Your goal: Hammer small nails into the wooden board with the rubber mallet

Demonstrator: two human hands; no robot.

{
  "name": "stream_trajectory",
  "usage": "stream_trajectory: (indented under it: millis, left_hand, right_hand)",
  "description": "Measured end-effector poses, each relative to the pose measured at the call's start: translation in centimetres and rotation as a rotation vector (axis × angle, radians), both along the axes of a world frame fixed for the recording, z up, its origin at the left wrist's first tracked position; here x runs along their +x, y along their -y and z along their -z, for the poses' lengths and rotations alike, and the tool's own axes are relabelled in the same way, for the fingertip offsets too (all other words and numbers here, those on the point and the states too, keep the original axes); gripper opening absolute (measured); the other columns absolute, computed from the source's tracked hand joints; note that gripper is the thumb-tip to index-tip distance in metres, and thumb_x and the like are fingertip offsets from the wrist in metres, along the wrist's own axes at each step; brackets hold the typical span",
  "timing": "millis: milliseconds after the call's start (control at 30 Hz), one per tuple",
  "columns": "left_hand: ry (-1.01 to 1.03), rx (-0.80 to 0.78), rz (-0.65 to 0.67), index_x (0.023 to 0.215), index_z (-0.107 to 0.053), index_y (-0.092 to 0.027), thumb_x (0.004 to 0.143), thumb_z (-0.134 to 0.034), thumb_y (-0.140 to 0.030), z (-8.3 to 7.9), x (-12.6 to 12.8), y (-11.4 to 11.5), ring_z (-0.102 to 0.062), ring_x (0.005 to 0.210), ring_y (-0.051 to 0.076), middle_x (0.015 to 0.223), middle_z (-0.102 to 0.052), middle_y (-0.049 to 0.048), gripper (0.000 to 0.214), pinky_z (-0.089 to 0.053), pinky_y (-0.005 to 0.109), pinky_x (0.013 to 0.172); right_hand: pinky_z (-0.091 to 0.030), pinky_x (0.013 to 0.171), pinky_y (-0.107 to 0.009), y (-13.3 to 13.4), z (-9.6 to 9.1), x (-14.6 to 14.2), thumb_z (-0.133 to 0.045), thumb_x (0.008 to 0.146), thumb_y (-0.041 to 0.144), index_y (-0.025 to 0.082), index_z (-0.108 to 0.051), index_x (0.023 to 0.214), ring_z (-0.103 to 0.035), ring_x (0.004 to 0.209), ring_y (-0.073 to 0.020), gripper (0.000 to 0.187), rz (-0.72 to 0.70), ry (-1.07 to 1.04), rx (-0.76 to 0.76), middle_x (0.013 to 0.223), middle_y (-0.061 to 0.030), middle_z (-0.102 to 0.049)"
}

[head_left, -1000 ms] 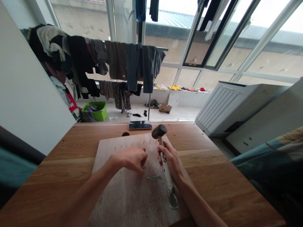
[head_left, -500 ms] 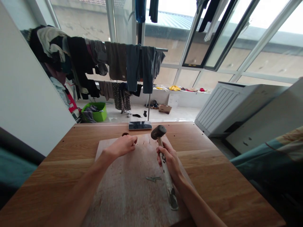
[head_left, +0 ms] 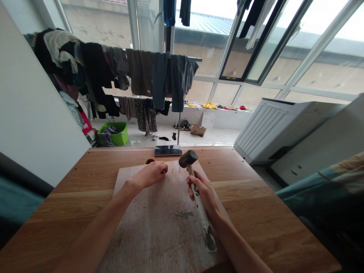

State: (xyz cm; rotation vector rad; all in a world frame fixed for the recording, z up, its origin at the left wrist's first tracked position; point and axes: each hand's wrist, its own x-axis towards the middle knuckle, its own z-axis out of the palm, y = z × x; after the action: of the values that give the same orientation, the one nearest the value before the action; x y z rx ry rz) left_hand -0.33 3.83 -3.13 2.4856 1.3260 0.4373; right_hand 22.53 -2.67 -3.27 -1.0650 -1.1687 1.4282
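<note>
My right hand (head_left: 201, 186) is wrapped round the white, worn handle of a hammer (head_left: 189, 158). Its dark head is raised over the far right part of a pale wooden board (head_left: 148, 223). At the board's far edge my left hand (head_left: 153, 172) is closed, fingertips pinched low over the surface; whatever they hold is hidden. Just right of it a thin nail (head_left: 172, 171) stands upright in the board, with another nail (head_left: 179, 169) beside it, close under the hammer head. Several loose nails (head_left: 184, 214) lie in a small pile mid-board.
The board rests on a wooden table (head_left: 250, 212). A phone (head_left: 168, 150) lies at the table's far edge, and a small round brown thing (head_left: 149, 161) sits behind my left hand. Beyond are a green basket (head_left: 121, 136), hanging clothes (head_left: 139, 72) and a white cabinet (head_left: 264, 129).
My left hand has shifted slightly right, closer to the standing nails. The hammer head has moved a little left, its handle end slightly right.
</note>
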Motion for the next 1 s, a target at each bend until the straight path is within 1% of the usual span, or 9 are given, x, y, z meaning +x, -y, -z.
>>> stream_trajectory:
  millis: [133, 267, 467, 533, 600, 700, 767, 933, 1000]
  left_hand:
    - [0.208, -0.119, -0.024, 0.084, -0.066, -0.017, 0.081, -0.058, -0.015, 0.8, -0.1, -0.3, -0.059, 0.066, 0.014, 0.074, -0.065, 0.0002, 0.009, -0.043, 0.023, 0.063]
    - [0.315, -0.180, -0.062, 0.083, -0.066, -0.017, 0.080, -0.060, -0.027, 1.2, -0.6, -0.6, -0.057, 0.065, 0.014, 0.070, -0.063, -0.0010, 0.012, -0.043, 0.023, 0.062]
    - [0.423, -0.236, -0.069, 0.082, -0.067, -0.016, 0.079, -0.061, -0.035, 1.9, -0.9, -0.9, -0.056, 0.065, 0.013, 0.071, -0.062, -0.0005, 0.020, -0.044, 0.024, 0.063]
    - [0.446, -0.232, -0.069, 0.083, -0.069, -0.016, 0.078, -0.062, -0.035, 2.2, -1.0, -1.0, -0.056, 0.067, 0.014, 0.072, -0.063, 0.0001, 0.021, -0.044, 0.024, 0.064]
    - [0.455, -0.224, -0.063, 0.084, -0.069, -0.015, 0.077, -0.062, -0.034, 2.3, -1.0, -1.1, -0.056, 0.068, 0.014, 0.073, -0.063, 0.0002, 0.021, -0.044, 0.025, 0.064]
    - [0.444, -0.202, -0.058, 0.084, -0.069, -0.015, 0.076, -0.062, -0.030, 2.4, -1.1, -1.1, -0.056, 0.068, 0.014, 0.073, -0.063, 0.0001, 0.018, -0.043, 0.024, 0.065]
    - [0.434, -0.178, -0.050, 0.083, -0.069, -0.014, 0.076, -0.061, -0.027, 2.4, -1.1, -1.1, -0.055, 0.068, 0.014, 0.073, -0.062, -0.0003, 0.016, -0.041, 0.024, 0.064]
    - [0.441, -0.178, -0.009, 0.086, -0.070, -0.013, 0.074, -0.059, -0.021, 2.4, -1.0, -1.2, -0.049, 0.064, 0.012, 0.070, -0.057, -0.0029, 0.018, -0.036, 0.022, 0.060]
    - [0.448, -0.176, -0.005, 0.083, -0.070, -0.013, 0.071, -0.057, -0.017, 2.4, -1.0, -1.3, -0.047, 0.063, 0.011, 0.069, -0.056, -0.0033, 0.018, -0.034, 0.022, 0.059]
  right_hand:
    - [-0.032, 0.033, -0.019, 0.0, 0.0, -0.1, -0.060, 0.084, 0.045, 0.020, -0.057, 0.082, -0.042, 0.036, -0.0070, 0.026, -0.093, -0.050, 0.010, 0.057, 0.0062, -0.052]
    - [-0.033, 0.033, -0.019, 0.2, 0.0, -0.4, -0.064, 0.079, 0.039, 0.019, -0.059, 0.087, -0.044, 0.037, -0.0059, 0.023, -0.162, -0.121, 0.025, 0.067, 0.0041, -0.057]
    - [-0.029, 0.035, -0.018, 0.8, -0.1, -0.8, -0.060, 0.087, 0.042, 0.020, -0.057, 0.096, -0.040, 0.035, -0.0070, 0.024, -0.277, -0.085, 0.027, 0.051, 0.0081, -0.050]
    - [-0.029, 0.035, -0.018, 0.9, 0.0, -0.9, -0.058, 0.090, 0.044, 0.022, -0.056, 0.099, -0.041, 0.035, -0.0073, 0.025, -0.291, -0.063, 0.029, 0.052, 0.0086, -0.050]
    - [-0.031, 0.033, -0.018, 1.0, 0.1, -1.0, -0.058, 0.091, 0.045, 0.022, -0.057, 0.102, -0.043, 0.035, -0.0064, 0.026, -0.288, -0.043, 0.050, 0.061, 0.0067, -0.055]
    - [-0.035, 0.032, -0.018, 1.0, 0.0, -1.2, -0.060, 0.090, 0.043, 0.021, -0.059, 0.111, -0.045, 0.035, -0.0034, 0.031, -0.274, -0.010, 0.109, 0.089, -0.0006, -0.067]
    - [-0.037, 0.032, -0.018, 0.9, 0.0, -1.3, -0.061, 0.090, 0.043, 0.021, -0.059, 0.118, -0.048, 0.036, -0.0027, 0.035, -0.280, 0.007, 0.137, 0.101, -0.0042, -0.068]
    - [-0.037, 0.031, -0.017, 0.8, 0.7, -1.5, -0.060, 0.091, 0.043, 0.020, -0.058, 0.127, -0.048, 0.035, -0.0019, 0.043, -0.314, 0.020, 0.135, 0.108, -0.0069, -0.070]
    - [-0.038, 0.031, -0.017, 0.8, 1.0, -1.5, -0.061, 0.091, 0.042, 0.020, -0.056, 0.132, -0.049, 0.036, -0.0021, 0.046, -0.317, 0.027, 0.116, 0.110, -0.0078, -0.070]
